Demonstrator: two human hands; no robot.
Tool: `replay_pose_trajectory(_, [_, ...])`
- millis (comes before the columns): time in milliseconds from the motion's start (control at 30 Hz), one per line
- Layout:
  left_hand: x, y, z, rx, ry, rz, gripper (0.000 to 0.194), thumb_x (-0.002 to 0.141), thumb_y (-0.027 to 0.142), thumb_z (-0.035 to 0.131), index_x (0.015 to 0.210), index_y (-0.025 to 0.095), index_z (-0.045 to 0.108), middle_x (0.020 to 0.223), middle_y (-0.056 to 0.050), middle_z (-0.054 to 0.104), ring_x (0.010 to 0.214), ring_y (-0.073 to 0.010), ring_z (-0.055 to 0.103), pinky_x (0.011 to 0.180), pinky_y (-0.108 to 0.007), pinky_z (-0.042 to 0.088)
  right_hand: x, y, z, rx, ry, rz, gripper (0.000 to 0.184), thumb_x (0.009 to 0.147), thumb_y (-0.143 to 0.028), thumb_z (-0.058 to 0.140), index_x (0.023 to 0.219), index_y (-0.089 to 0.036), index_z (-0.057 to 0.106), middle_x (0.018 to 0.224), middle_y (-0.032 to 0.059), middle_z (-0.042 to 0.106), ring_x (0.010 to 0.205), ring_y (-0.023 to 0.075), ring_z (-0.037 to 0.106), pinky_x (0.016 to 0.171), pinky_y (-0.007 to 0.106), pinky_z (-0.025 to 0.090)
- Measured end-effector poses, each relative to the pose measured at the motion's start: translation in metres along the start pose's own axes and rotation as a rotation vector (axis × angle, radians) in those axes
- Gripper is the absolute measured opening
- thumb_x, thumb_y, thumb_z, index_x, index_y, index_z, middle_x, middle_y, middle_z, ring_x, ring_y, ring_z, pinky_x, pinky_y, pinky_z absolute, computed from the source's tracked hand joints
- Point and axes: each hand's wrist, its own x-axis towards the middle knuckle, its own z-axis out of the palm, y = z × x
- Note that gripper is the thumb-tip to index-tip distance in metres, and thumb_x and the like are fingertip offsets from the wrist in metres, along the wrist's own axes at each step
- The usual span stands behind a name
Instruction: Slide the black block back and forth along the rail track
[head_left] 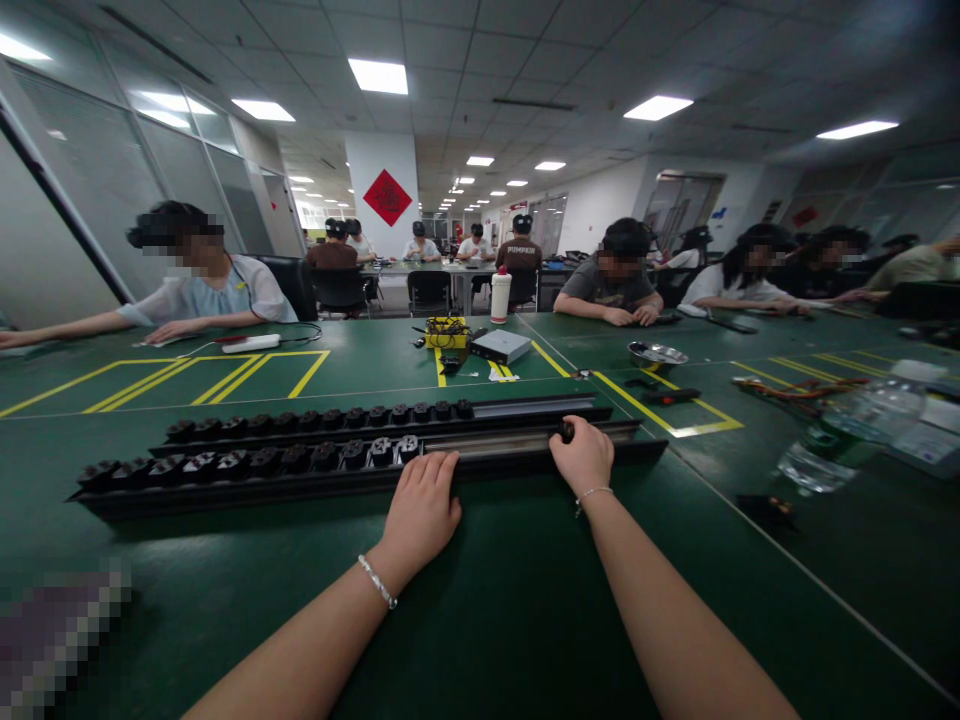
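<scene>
A long black channel [495,462] lies across the green table, with a row of black socket-like modules [325,456] in its left part. My left hand [420,508] is closed over the channel's near wall, its fingers by the last modules of the row. Towards the right end, my right hand [585,460] pinches a small black module [566,430] at the channel; fingers cover most of it. Behind lies a second black channel [532,408], also holding a row of modules on its left and showing a bare strip on its right.
Beyond the channels are a yellow box with cables [446,332], a grey box [501,346], a white bottle [500,297] and a metal bowl [657,354]. A clear water bottle [847,440] and a cable bundle [814,390] lie right. Several people sit around the tables.
</scene>
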Motion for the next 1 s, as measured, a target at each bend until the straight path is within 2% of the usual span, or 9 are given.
replay_pose_trajectory(367, [-0.0002,0.0005,-0.0022,-0.005,0.003,0.002,0.055,0.075,0.019,0.053,0.13,0.017,0.045,0.123,-0.01,0.056,0.117,-0.0255,0.048,0.106,-0.043,0.034,0.0005,0.003,0.003,0.017,-0.003,-0.007,0.036,0.074,-0.027,0.047,0.107,-0.018,0.058,0.104,0.0095,0.064,0.106,0.0238,0.052,0.1,0.039,0.028])
replay_pose_trajectory(633, [-0.0002,0.0014,-0.0029,-0.005,0.006,0.006,0.054,0.075,0.018,0.053,0.129,0.017,0.045,0.124,-0.01,0.056,0.118,-0.0253,0.048,0.106,-0.042,0.034,0.0011,0.0064,0.0078,0.035,0.037,-0.018,0.036,0.073,-0.028,0.046,0.106,-0.019,0.058,0.105,0.0087,0.063,0.11,0.0244,0.05,0.103,0.043,0.021])
replay_pose_trajectory(1000, [-0.0004,0.0016,-0.0023,0.004,0.006,0.0,0.055,0.075,0.019,0.053,0.13,0.016,0.045,0.123,-0.01,0.057,0.117,-0.0254,0.048,0.106,-0.042,0.034,0.0013,0.0053,0.005,0.024,0.028,0.0,0.036,0.074,-0.028,0.046,0.107,-0.018,0.058,0.106,0.0092,0.064,0.108,0.0242,0.051,0.103,0.042,0.022])
